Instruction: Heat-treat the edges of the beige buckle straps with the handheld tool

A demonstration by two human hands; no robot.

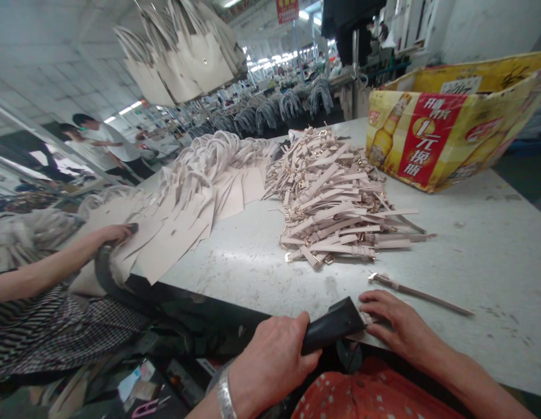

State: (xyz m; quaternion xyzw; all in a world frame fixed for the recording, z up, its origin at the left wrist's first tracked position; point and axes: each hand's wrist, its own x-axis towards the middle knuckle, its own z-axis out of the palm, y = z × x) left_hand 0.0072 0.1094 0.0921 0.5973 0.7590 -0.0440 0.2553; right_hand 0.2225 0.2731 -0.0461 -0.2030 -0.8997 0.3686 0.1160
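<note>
My left hand [276, 352] is closed around a black nozzle-like tool [331, 327] with a wide, flat end, held at the table's front edge. At the mouth of that tool, the fingers of my right hand [399, 323] pinch a small pale strap [367, 318], most of it hidden. Just beyond my right hand a single buckled strap [421, 293] lies on the table. Farther back is a large heap of pale straps with gold-coloured buckles [335, 198].
A yellow carton [445, 128] stands at the back right of the grey table [253, 262]. Pale bag panels with handles [187, 203] are piled on the left. Beside them a co-worker's hand [115, 234] holds a black hose [105, 270]. Finished-looking bags [187, 58] hang above.
</note>
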